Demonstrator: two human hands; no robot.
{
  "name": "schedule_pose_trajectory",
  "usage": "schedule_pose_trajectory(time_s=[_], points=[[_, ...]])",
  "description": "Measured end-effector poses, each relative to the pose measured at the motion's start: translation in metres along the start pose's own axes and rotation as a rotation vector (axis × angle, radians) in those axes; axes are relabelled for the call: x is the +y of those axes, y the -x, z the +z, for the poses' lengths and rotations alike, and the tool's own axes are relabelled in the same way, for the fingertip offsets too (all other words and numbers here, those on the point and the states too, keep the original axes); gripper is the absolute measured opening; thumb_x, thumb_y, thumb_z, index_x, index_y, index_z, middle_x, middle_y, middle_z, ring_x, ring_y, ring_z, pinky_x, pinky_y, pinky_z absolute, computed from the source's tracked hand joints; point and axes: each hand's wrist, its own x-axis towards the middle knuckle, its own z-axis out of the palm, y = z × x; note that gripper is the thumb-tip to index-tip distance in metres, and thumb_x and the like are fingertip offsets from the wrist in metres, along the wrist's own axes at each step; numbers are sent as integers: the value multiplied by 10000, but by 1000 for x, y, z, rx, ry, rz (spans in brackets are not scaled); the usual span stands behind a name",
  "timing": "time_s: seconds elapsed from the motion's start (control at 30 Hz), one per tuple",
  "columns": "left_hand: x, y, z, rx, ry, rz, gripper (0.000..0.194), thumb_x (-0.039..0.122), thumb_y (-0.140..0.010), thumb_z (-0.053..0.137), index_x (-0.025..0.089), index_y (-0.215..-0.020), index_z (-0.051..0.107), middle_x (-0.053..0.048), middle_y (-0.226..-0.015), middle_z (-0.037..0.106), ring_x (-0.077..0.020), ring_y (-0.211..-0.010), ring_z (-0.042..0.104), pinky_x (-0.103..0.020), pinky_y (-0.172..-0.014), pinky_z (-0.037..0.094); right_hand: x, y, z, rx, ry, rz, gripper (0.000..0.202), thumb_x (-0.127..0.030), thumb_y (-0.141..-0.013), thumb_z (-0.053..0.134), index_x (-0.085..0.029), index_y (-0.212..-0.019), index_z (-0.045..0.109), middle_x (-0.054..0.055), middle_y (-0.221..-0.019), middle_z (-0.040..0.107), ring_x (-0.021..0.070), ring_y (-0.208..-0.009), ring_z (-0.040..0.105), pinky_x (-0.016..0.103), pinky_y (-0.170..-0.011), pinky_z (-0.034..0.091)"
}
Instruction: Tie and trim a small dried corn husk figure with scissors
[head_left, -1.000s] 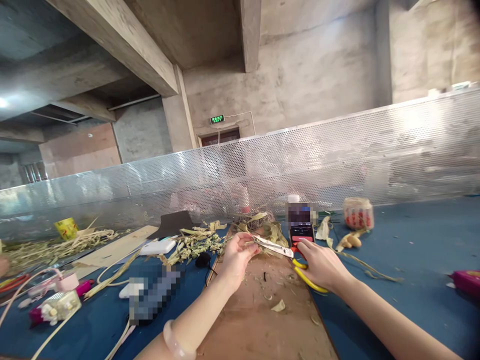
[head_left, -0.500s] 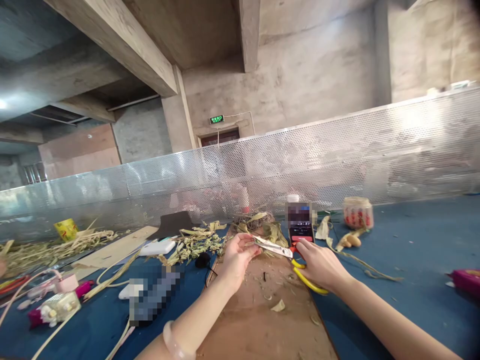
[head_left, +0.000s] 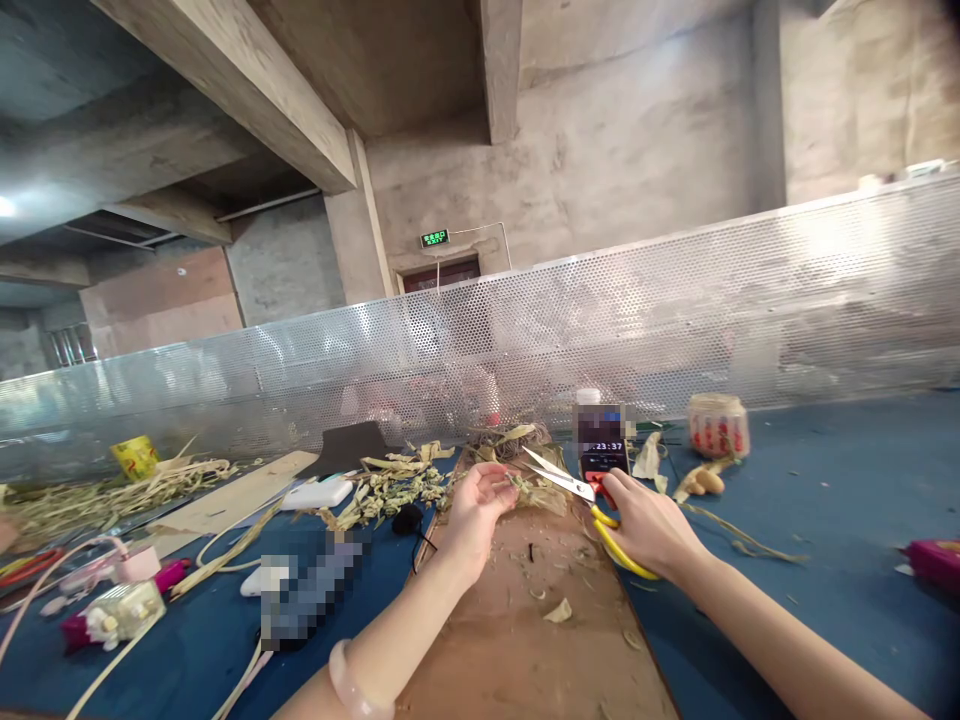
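Note:
My left hand [head_left: 480,515] is closed in a pinch over the brown board. A small pale-green piece of dried leaf [head_left: 514,482] shows at its fingertips, partly hidden by them. Yellow-handled scissors [head_left: 566,482] with orange-red inside the grips are held in my right hand [head_left: 651,522]. Their blades stand apart, with the tips pointing left, just right of my left fingertips and not touching them. Behind both hands lies a heap of dry leaves [head_left: 551,460] at the far end of the board.
The brown board [head_left: 517,650] carries small scraps. A phone [head_left: 602,450] leans behind my right hand, near a jar [head_left: 718,425]. Leftwards lie a pile of small dried leaf pieces [head_left: 394,492], a white box [head_left: 316,493], cables and long straw [head_left: 67,505]. A perforated metal screen [head_left: 450,350] closes the back.
The scissors have opened and drawn back slightly to the right, away from my left fingertips. My left hand has barely moved.

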Motion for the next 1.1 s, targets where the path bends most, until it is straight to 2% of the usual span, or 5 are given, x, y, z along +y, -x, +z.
schedule_pose_trajectory(time_s=[0.17,0.37,0.6,0.83,1.1], points=[[2,2,0,20,18,-36,288,208,-640,715,199,-907,608,-25,-907,596,-108,-725,555,-208,-574,403,-1,-1,2,-80,-29,27,210,-399,-789,425,-204,-849,473,52,-854,600,195,-710,576,262,-523,243],[1,2,0,15,39,-61,290,201,-636,712,193,-911,621,-21,-876,581,-94,-686,543,-197,-542,376,-3,0,0,-122,-31,-3,189,-388,-784,425,-204,-806,466,49,-847,597,200,-732,579,269,-541,255],[3,2,1,-40,21,-49,275,161,-659,679,190,-924,612,-41,-963,597,-110,-729,557,-212,-587,414,-2,0,1,-113,-53,-41,194,-391,-791,432,-206,-813,486,44,-869,589,184,-742,573,267,-554,277],[6,3,4,-37,25,-55,263,152,-629,708,177,-879,629,-43,-919,628,-141,-793,578,-246,-667,452,-4,0,1,-107,-54,-60,229,-420,-806,405,-203,-791,479,46,-855,577,186,-737,565,271,-551,284],[3,0,4,-24,83,-77,253,124,-598,721,135,-846,670,-62,-843,651,-136,-749,581,-269,-713,464,-3,0,3,-102,-37,-75,187,-391,-792,427,-209,-790,468,32,-842,567,175,-726,563,261,-542,266]])
